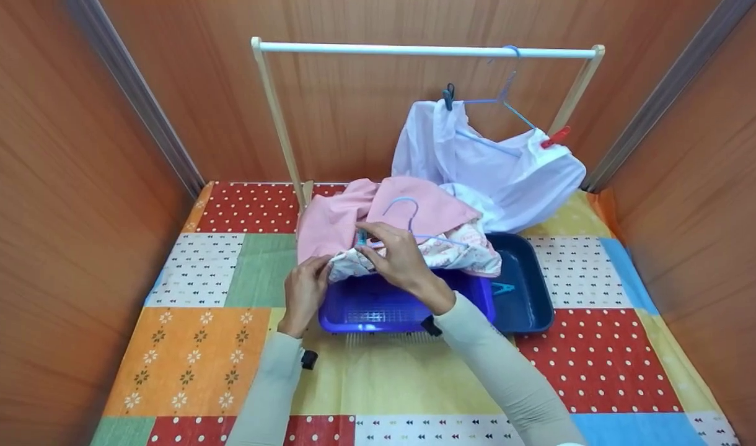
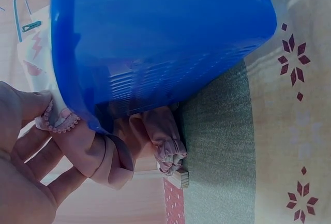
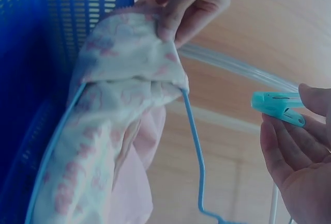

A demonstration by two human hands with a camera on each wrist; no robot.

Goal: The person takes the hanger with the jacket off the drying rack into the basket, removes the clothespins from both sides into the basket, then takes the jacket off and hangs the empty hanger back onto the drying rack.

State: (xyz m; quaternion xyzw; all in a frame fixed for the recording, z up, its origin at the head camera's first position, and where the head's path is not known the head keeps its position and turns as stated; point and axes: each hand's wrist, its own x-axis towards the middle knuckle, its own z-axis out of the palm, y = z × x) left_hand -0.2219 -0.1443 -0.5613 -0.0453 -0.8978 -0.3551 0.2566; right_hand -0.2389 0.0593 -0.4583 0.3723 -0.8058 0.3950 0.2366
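Observation:
My left hand [image 1: 305, 291] pinches the edge of a pink garment [image 1: 334, 226] with a white printed side; its scalloped trim [image 2: 59, 123] shows between thumb and fingers in the left wrist view. A blue wire hanger [image 1: 437, 238] lies within the garment, its hook sticking up. My right hand [image 1: 403, 257] holds a teal clothespin [image 3: 279, 102] between thumb and fingers, apart from the cloth in the right wrist view. Below the garment stands a blue plastic basket [image 1: 409, 310], with the cloth draped over its far side.
A white shirt [image 1: 427, 136] hangs on a blue hanger from the rack's white bar [image 1: 384, 48], with a dark clothespin [image 1: 448, 96] and a red one [image 1: 556, 137] on it. A dark blue tray [image 1: 527, 291] beside the basket holds a teal clothespin [image 1: 502, 288]. Wooden panels enclose three sides.

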